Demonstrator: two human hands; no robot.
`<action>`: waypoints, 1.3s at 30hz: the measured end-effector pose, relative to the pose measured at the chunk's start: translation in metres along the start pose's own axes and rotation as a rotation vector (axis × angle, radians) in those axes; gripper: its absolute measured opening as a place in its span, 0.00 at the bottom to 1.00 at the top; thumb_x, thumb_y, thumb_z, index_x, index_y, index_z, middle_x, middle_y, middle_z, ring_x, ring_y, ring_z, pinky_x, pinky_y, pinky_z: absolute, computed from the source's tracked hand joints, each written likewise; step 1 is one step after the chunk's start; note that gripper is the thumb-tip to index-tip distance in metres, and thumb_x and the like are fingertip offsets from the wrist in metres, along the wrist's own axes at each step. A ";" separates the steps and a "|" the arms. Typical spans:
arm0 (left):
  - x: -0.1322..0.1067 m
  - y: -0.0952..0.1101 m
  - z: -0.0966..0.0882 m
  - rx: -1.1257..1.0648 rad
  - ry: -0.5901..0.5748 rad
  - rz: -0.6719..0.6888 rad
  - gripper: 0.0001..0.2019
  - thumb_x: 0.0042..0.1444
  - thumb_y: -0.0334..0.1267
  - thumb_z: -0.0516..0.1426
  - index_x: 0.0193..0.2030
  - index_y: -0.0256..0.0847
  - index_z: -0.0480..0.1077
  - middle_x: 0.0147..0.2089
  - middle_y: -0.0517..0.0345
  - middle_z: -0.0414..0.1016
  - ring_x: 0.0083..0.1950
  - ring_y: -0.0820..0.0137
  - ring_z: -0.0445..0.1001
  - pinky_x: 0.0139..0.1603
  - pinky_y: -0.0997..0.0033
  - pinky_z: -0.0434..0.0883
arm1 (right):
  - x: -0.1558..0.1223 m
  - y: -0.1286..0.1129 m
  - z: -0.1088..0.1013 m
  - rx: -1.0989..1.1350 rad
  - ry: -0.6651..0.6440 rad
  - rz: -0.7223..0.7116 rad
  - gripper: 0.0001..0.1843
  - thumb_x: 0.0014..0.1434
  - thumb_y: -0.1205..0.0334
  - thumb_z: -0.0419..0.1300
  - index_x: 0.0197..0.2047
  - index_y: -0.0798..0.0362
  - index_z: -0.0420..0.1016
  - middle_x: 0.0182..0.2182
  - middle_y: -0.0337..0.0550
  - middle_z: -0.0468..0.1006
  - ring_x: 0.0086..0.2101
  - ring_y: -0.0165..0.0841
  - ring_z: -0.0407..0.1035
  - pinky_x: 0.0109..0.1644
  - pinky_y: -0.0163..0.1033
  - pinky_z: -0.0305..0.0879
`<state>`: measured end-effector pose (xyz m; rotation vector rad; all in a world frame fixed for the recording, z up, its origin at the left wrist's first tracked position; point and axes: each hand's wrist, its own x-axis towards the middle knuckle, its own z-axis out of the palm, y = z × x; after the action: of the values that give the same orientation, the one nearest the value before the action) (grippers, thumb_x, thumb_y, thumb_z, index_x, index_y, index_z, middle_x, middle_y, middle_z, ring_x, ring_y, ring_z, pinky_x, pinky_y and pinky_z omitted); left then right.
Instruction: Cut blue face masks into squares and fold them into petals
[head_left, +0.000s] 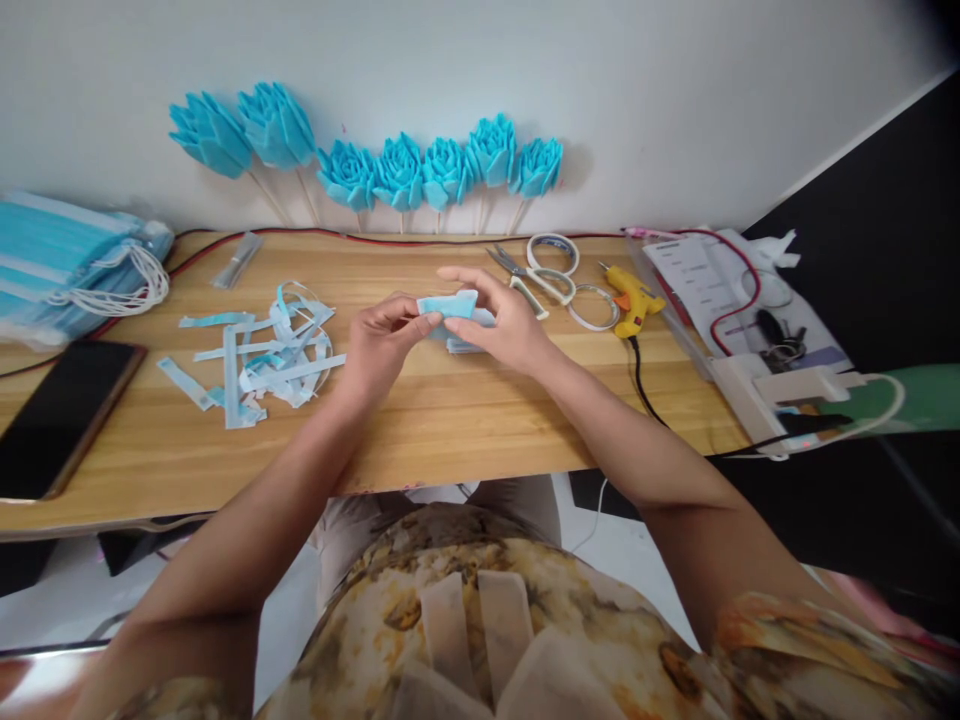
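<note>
Both my hands meet over the middle of the wooden table [465, 420], pinching a small folded piece of blue mask fabric [450, 304]. My left hand [382, 345] grips its left end with thumb and fingers closed. My right hand [504, 318] holds its right side, fingers curled over the top. More pale blue pieces [469, 345] lie on the table just under my right hand.
Cut blue-and-white mask strips [255, 355] lie to the left. A stack of face masks [71, 262] and a dark phone [60, 415] sit far left. Scissors [529, 280], tape rolls [553, 251], a yellow glue gun [634, 298] and papers [705, 285] are right. Blue fabric roses [397, 165] lean against the wall.
</note>
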<state>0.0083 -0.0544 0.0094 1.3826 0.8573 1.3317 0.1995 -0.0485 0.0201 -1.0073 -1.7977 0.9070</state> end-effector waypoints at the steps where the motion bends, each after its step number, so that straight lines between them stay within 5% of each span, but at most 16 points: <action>1: 0.001 0.001 0.000 0.004 0.012 -0.001 0.16 0.52 0.48 0.71 0.23 0.43 0.75 0.28 0.61 0.72 0.31 0.73 0.68 0.33 0.72 0.69 | 0.000 0.000 0.000 -0.021 0.022 0.000 0.26 0.58 0.55 0.66 0.59 0.48 0.74 0.43 0.41 0.80 0.41 0.35 0.74 0.45 0.41 0.73; 8: 0.005 -0.003 -0.006 -0.065 0.073 -0.064 0.16 0.50 0.46 0.72 0.24 0.41 0.74 0.26 0.63 0.73 0.22 0.79 0.64 0.18 0.76 0.63 | 0.004 0.003 -0.001 -0.108 0.101 -0.010 0.22 0.57 0.62 0.64 0.55 0.48 0.80 0.44 0.41 0.84 0.42 0.35 0.74 0.51 0.44 0.72; 16: 0.003 -0.009 -0.002 -0.271 0.002 -0.148 0.16 0.53 0.49 0.70 0.40 0.40 0.76 0.42 0.53 0.83 0.42 0.66 0.82 0.41 0.66 0.83 | 0.006 0.016 0.006 0.052 0.102 0.027 0.24 0.55 0.57 0.66 0.55 0.53 0.81 0.36 0.40 0.82 0.34 0.31 0.71 0.38 0.37 0.70; 23: 0.002 -0.010 -0.002 -0.232 0.027 -0.145 0.20 0.51 0.50 0.71 0.42 0.38 0.74 0.42 0.52 0.83 0.42 0.65 0.83 0.41 0.63 0.84 | 0.007 0.013 0.006 0.226 -0.011 0.155 0.21 0.56 0.50 0.67 0.48 0.55 0.80 0.31 0.36 0.76 0.29 0.27 0.65 0.33 0.34 0.65; 29: -0.001 -0.007 0.004 -0.188 0.002 -0.138 0.19 0.52 0.50 0.71 0.42 0.38 0.76 0.43 0.53 0.84 0.43 0.66 0.83 0.43 0.66 0.83 | 0.005 0.008 0.007 0.113 0.104 0.071 0.17 0.59 0.49 0.65 0.30 0.52 0.69 0.24 0.32 0.65 0.25 0.25 0.59 0.30 0.34 0.56; 35: 0.000 -0.009 0.004 -0.229 -0.007 -0.236 0.18 0.45 0.46 0.74 0.40 0.39 0.80 0.39 0.56 0.85 0.39 0.68 0.82 0.43 0.67 0.83 | 0.004 0.008 0.010 -0.094 0.147 -0.069 0.14 0.62 0.51 0.62 0.31 0.52 0.70 0.27 0.34 0.71 0.28 0.27 0.62 0.34 0.34 0.59; 39: 0.003 -0.007 0.000 -0.292 0.108 -0.235 0.13 0.46 0.41 0.73 0.36 0.40 0.80 0.36 0.59 0.84 0.36 0.72 0.81 0.42 0.70 0.82 | 0.014 0.012 -0.025 -0.374 0.223 -0.071 0.14 0.67 0.54 0.56 0.39 0.54 0.76 0.34 0.41 0.80 0.35 0.31 0.70 0.40 0.36 0.64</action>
<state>0.0094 -0.0497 0.0034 0.9612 0.8310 1.2981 0.2209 -0.0263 0.0233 -1.2148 -1.8324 0.4011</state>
